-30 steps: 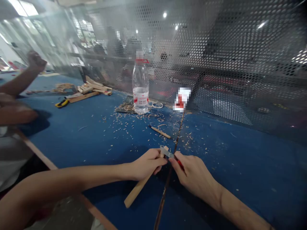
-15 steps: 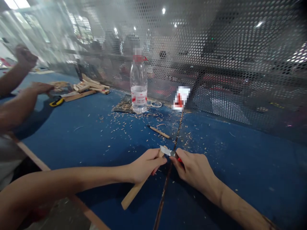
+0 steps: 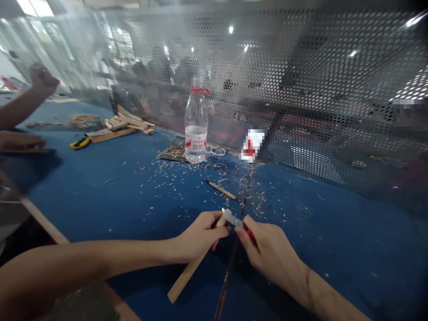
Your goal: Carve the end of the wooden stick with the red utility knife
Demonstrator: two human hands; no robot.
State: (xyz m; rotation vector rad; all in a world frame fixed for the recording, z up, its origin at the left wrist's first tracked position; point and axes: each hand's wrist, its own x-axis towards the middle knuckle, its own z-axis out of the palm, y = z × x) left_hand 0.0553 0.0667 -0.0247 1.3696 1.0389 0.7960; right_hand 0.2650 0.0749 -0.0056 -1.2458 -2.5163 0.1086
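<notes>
My left hand (image 3: 200,236) is closed around a pale wooden stick (image 3: 183,281) that slants from the lower left up to its tip near the middle of the blue table (image 3: 100,187). My right hand (image 3: 267,252) grips a red-handled utility knife (image 3: 238,223). The knife's grey blade rests against the upper end of the stick, just past my left thumb. Both hands meet over a dark seam (image 3: 245,196) in the table cover. Wood shavings (image 3: 187,178) lie scattered ahead of them.
A water bottle (image 3: 195,129) with a red cap stands near the perforated metal screen (image 3: 301,89). A short stick (image 3: 220,190) lies beyond my hands. Wood scraps (image 3: 127,125) and a yellow knife (image 3: 79,143) lie far left, near another person's arms (image 3: 23,107).
My hands have kept their grip on the stick and the knife, with the blade sliding slightly along the stick's tip. The other person's arms at the left have shifted.
</notes>
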